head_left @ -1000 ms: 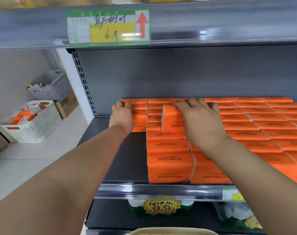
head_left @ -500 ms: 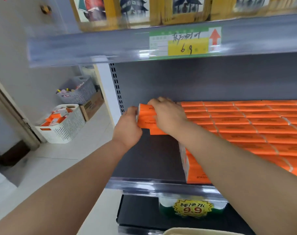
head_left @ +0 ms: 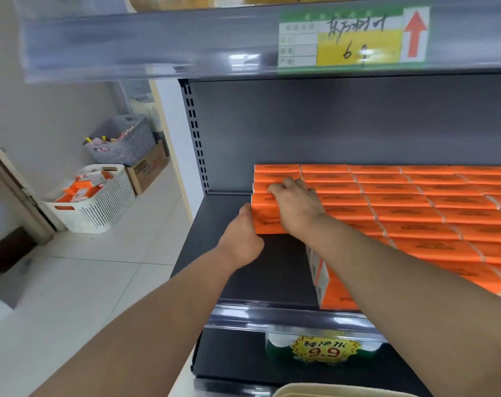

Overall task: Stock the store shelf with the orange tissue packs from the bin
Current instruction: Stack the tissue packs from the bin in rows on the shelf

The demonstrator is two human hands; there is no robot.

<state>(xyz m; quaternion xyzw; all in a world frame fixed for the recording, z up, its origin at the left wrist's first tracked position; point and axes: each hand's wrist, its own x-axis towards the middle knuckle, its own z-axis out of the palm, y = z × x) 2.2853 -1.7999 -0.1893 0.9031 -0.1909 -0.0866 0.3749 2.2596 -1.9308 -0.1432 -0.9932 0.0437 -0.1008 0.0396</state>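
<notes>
Mid-frame on the shelf (head_left: 243, 279), left hand (head_left: 240, 237) is pressed against the left end of the orange tissue packs (head_left: 268, 217); its grip can't be told. Just beyond, right hand (head_left: 299, 209) is laid on top, fingers curled over them. Bin (head_left: 100, 209) is seen further back, left.

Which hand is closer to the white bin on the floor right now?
Left. The left hand presses the left end of the orange tissue packs, toward the white bin; the right hand holds them from above, farther right.
</notes>
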